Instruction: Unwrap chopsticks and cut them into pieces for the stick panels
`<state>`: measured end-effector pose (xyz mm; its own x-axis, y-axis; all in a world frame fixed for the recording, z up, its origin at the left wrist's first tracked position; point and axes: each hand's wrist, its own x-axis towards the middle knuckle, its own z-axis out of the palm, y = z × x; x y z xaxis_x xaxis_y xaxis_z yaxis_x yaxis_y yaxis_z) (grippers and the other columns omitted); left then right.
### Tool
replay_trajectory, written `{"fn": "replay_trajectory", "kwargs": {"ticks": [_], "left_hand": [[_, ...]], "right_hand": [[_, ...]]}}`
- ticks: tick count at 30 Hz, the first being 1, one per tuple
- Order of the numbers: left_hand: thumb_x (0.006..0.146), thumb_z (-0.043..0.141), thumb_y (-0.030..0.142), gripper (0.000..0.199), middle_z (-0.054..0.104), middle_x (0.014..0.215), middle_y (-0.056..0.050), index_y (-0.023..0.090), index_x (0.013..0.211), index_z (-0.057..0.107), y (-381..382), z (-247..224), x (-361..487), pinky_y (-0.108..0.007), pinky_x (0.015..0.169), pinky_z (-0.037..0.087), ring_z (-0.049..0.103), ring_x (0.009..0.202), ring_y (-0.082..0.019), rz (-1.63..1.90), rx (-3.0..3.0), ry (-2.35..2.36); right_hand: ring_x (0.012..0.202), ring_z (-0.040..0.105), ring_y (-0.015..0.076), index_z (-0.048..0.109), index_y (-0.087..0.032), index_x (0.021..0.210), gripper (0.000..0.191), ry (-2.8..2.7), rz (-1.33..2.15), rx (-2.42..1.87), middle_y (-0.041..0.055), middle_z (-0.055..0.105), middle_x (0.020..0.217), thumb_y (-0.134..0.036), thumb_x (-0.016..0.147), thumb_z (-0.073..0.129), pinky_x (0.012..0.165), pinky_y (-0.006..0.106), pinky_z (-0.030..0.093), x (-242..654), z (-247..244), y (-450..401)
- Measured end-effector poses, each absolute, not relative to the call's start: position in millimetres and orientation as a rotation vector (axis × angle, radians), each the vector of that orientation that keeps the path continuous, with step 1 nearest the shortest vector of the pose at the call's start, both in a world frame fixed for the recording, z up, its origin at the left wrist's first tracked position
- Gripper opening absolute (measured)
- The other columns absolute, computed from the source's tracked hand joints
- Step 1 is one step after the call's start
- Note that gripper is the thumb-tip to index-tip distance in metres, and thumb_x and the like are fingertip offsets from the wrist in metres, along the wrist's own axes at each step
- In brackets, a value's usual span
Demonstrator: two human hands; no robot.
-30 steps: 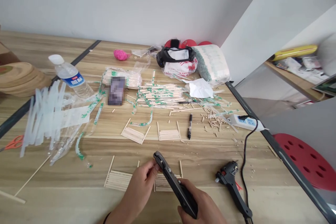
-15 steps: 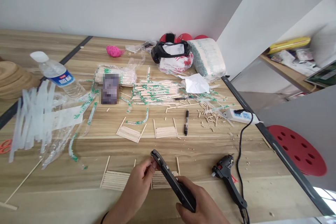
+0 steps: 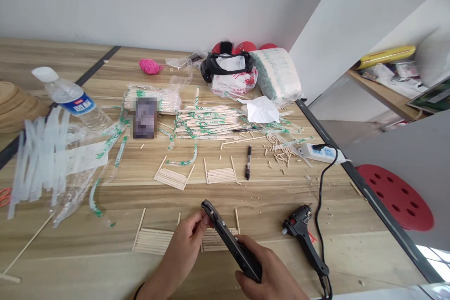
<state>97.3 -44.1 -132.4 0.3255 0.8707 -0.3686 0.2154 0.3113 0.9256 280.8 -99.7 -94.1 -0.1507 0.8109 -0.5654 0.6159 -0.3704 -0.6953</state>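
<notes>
My right hand [image 3: 265, 267] is wrapped round the handles of a black hand tool [image 3: 230, 241], which slants up and left over the table. At the tool's head, my left hand [image 3: 188, 241] pinches with thumb and forefinger; whatever is between them is too small to make out. Beneath lie two stick panels, one to the left [image 3: 153, 241] and one partly hidden behind the tool [image 3: 214, 240]. Two smaller stick panels, a left one [image 3: 171, 177] and a right one [image 3: 221, 175], lie farther back.
A black glue gun [image 3: 304, 239] with its cord lies at the right, near a power strip [image 3: 323, 152]. Wrapped sticks [image 3: 207, 122], cut pieces [image 3: 283, 150], a pen [image 3: 248, 162], a pixelated phone-like object [image 3: 145, 118], and a bottle [image 3: 75, 101] lie around.
The view has shifted slightly, so the objects on the table appear a little farther left. My hands and the black tool hold nearly the same pose.
</notes>
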Motion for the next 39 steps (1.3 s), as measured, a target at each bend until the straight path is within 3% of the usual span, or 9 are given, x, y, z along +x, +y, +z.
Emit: {"fn": "replay_trajectory", "kwargs": {"ticks": [16, 39], "left_hand": [[0.086, 0.048, 0.047, 0.034, 0.071, 0.083, -0.005, 0.018, 0.083, 0.066, -44, -139, 98, -0.031, 0.076, 0.045, 0.061, 0.081, -0.024, 0.587, 1.222, 1.219], [0.088, 0.045, 0.045, 0.035, 0.066, 0.078, -0.003, 0.016, 0.082, 0.064, -41, -143, 98, -0.029, 0.074, 0.044, 0.059, 0.080, -0.021, 0.556, 1.216, 1.141]], "right_hand": [[0.059, 0.042, 0.0121, 0.054, -0.020, 0.085, 0.021, -1.605, 1.607, -1.896, -0.0062, 0.044, 0.063, -0.016, 0.065, 0.049, 0.052, 0.021, 0.030, 282, -91, -100], [0.063, 0.043, 0.0130, 0.056, -0.018, 0.086, 0.020, -1.570, 1.655, -1.905, -0.0052, 0.046, 0.067, -0.017, 0.066, 0.050, 0.056, 0.022, 0.031, 285, -82, -97]]}}
